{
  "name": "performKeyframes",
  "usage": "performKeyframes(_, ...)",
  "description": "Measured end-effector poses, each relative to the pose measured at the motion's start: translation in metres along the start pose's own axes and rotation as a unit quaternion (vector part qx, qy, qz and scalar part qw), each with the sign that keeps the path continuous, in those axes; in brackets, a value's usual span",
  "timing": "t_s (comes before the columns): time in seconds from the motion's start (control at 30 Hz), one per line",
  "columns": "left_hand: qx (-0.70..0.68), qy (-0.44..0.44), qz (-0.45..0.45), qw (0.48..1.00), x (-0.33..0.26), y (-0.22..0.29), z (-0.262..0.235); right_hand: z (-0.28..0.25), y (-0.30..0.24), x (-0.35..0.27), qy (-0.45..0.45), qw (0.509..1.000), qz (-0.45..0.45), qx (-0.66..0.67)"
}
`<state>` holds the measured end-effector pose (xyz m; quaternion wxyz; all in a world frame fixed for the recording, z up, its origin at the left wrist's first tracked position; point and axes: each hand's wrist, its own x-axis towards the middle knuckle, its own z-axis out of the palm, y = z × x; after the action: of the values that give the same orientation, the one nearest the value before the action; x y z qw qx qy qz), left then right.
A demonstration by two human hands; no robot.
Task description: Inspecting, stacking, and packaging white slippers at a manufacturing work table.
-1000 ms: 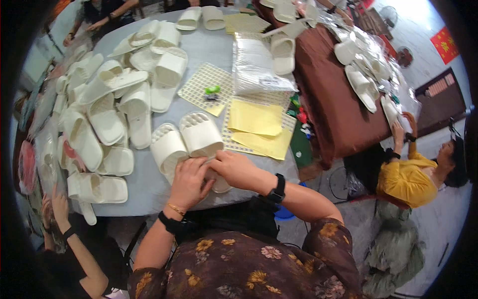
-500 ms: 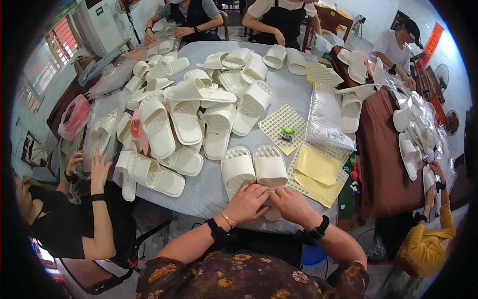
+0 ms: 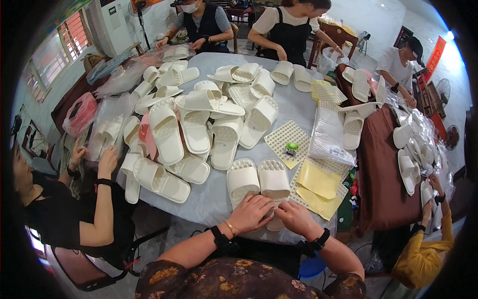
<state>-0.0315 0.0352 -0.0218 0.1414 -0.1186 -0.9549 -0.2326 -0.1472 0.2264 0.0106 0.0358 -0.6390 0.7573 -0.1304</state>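
Big grey-covered desk (image 3: 209, 212) takes up the middle; brown cloth-covered surface (image 3: 381, 174) runs along its R side. Lg. heap of loose white quilted slide slippers (image 3: 193, 133) fills the L half of the desk, approx. one salmon-pink slipper (image 3: 146, 133) poking out among them. Far L: clear plastic bag (image 3: 110, 130) w/ white slippers inside. Nearer, at the front edge: pair of white quilted slippers (image 3: 274, 188), side by side, toes pointing away, apart from the heap. R of the pair: silver padded packet (image 3: 326, 137), pale grid-printed sheet (image 3: 281, 137) & plain yellow sheet (image 3: 323, 178).

L hand (image 3: 251, 212) lies over the rear of the pair, fingers together, not spread; can't tell if it pinches anything. R hand (image 3: 296, 218) is curled, fingertips at the R slipper's edge, close to the L fingers; any sm. item in its grip is hidden.

Progress, my guess: this pair is matched & lined up, handling prob. midway; no bag on it yet. Most of the heap looks unpaired, so plenty left.

Smallest: bright-green item (image 3: 292, 146) on the grid sheet.
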Motion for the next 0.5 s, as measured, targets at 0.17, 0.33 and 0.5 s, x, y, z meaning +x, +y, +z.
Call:
performKeyframes(0.17,-0.001,0.012,0.003,1.000,0.000,-0.002,0.001,0.003,0.002,0.003,0.020,1.000,-0.009,-0.005)
performKeyframes(0.33,0.001,0.015,-0.001,1.000,-0.006,0.004,-0.001,0.007,0.000,-0.001,0.024,1.000,0.002,0.002)
performKeyframes(0.5,-0.021,0.000,0.006,1.000,-0.002,0.006,0.005,0.009,-0.003,-0.027,0.068,0.985,0.144,0.061)
